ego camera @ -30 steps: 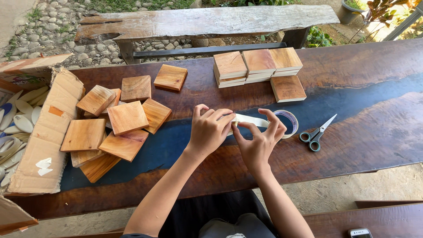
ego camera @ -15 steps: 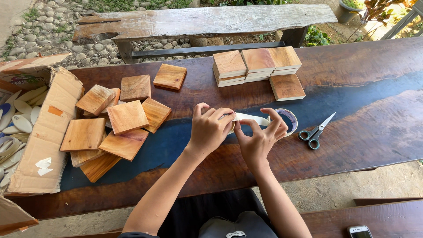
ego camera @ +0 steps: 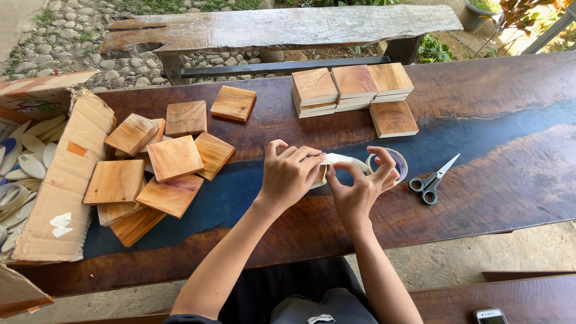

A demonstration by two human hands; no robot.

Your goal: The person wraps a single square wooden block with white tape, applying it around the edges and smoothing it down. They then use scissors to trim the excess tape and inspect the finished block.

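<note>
In the head view, a small block (ego camera: pixel 319 175) at the table (ego camera: pixel 510 180) middle is gripped by the left hand (ego camera: pixel 289 177). A tape strip (ego camera: pixel 345 159) is pinched by the right hand (ego camera: pixel 360 189), beside the roll (ego camera: pixel 389 163). The strip could be folded onto itself if slack is allowed.

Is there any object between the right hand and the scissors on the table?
Nothing visible does. Between the right hand and the scissors lies only bare table; the tape roll sits right by the fingers.
</note>
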